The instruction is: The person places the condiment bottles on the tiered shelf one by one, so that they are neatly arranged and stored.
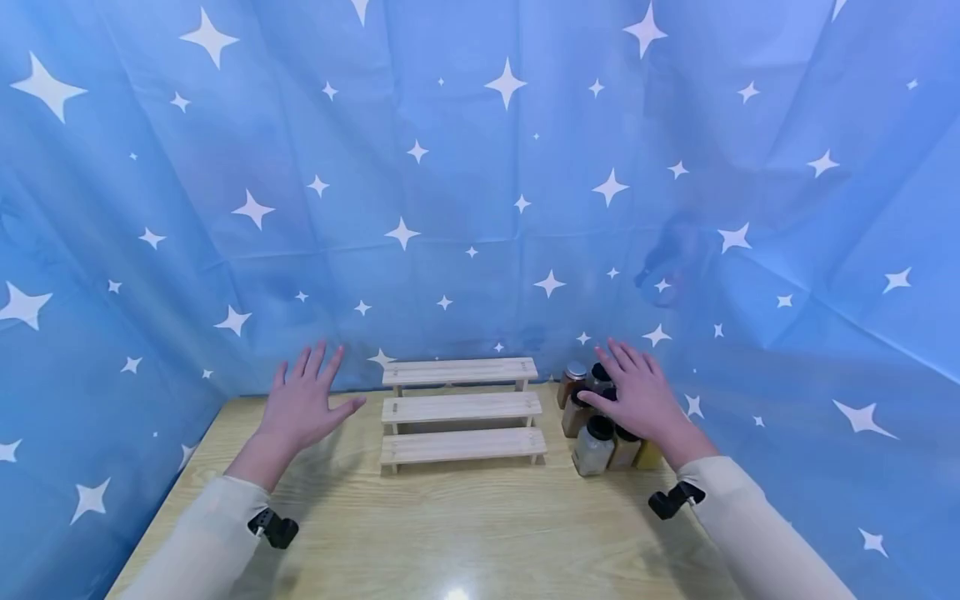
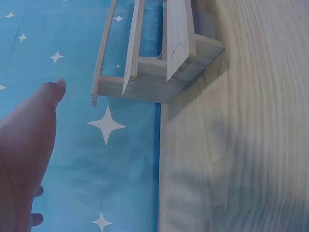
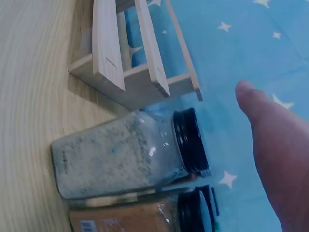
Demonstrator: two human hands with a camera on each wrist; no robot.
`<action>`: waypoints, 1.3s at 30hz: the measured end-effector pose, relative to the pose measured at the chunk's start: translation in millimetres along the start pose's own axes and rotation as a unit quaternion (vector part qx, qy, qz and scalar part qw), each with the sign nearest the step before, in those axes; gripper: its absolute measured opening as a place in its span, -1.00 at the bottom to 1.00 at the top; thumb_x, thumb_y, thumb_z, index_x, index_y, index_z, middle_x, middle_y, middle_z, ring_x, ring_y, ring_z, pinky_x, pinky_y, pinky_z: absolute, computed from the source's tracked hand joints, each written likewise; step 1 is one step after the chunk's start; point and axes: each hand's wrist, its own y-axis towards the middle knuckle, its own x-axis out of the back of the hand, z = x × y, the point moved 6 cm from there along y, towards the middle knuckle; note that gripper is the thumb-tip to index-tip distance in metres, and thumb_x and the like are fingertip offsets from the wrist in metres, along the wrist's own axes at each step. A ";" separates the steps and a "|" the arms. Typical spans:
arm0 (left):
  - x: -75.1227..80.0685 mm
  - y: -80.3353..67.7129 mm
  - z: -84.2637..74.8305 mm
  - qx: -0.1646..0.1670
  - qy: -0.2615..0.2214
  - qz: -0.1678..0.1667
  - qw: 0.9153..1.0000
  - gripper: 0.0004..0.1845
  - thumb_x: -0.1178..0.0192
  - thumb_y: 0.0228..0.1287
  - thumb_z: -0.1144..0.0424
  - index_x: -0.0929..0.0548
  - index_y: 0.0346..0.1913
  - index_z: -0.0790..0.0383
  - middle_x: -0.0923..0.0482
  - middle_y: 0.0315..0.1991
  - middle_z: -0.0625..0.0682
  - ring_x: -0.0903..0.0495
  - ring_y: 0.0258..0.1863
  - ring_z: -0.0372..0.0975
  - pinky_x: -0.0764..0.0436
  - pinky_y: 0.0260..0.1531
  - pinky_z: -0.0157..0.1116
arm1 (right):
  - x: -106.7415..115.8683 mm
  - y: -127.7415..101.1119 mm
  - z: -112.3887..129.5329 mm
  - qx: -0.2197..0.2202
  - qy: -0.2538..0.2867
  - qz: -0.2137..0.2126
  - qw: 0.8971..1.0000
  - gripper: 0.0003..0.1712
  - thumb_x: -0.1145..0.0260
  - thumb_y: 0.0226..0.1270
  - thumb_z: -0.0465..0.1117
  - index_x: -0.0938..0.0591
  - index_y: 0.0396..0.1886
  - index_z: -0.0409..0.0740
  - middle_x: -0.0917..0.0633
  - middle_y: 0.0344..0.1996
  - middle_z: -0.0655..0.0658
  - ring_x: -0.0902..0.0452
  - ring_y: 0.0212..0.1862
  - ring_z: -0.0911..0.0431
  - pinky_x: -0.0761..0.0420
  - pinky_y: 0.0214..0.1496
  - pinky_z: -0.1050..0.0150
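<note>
A three-step wooden rack stands at the back of the wooden table; its end shows in both wrist views. Several spice jars cluster to its right. My right hand hovers flat over the jars, fingers spread, holding nothing. In the right wrist view a clear jar of pale grey-green seasoning with a black lid stands beside a jar of brown spice, under the hand. My left hand hovers with spread fingers left of the rack, empty; it also shows in its wrist view.
A blue cloth with white stars hangs behind and on both sides of the table, close to the rack and jars. Bare tabletop lies in front of the rack. Small black cameras sit on both wrists.
</note>
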 end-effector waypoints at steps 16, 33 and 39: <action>-22.2 -22.0 -15.1 -0.028 -0.080 -0.017 0.996 0.06 -0.25 0.50 -0.44 -0.29 0.71 0.28 -0.34 0.60 0.39 -0.33 0.55 0.33 -0.36 0.42 0.44 | 1.9 -26.3 25.1 0.022 0.074 -0.027 0.997 -0.07 -0.55 0.42 0.29 -0.58 0.57 -0.18 -0.55 0.47 -0.38 -0.40 0.48 -0.41 -0.34 0.48 -0.51; -67.0 -40.1 -32.1 -0.029 -0.214 0.056 0.975 -0.28 -0.52 0.40 -0.17 -0.67 0.38 0.29 -0.64 0.32 0.22 -0.64 0.27 0.22 -0.63 0.25 0.26 | -7.3 -53.3 26.9 0.001 0.188 0.000 0.982 -0.31 -0.63 0.43 -0.04 -0.68 0.44 -0.23 -0.64 0.34 -0.35 -0.43 0.45 -0.42 -0.49 0.37 -0.48; -84.2 -42.9 -35.4 -0.012 -0.304 0.089 0.948 -0.25 -0.57 0.37 -0.12 -0.64 0.40 0.32 -0.64 0.30 0.18 -0.61 0.32 0.17 -0.58 0.34 0.23 | -13.8 -57.5 25.2 -0.007 0.199 0.014 0.980 -0.32 -0.65 0.42 -0.05 -0.68 0.42 -0.23 -0.68 0.27 -0.25 -0.55 0.30 -0.28 -0.63 0.20 -0.34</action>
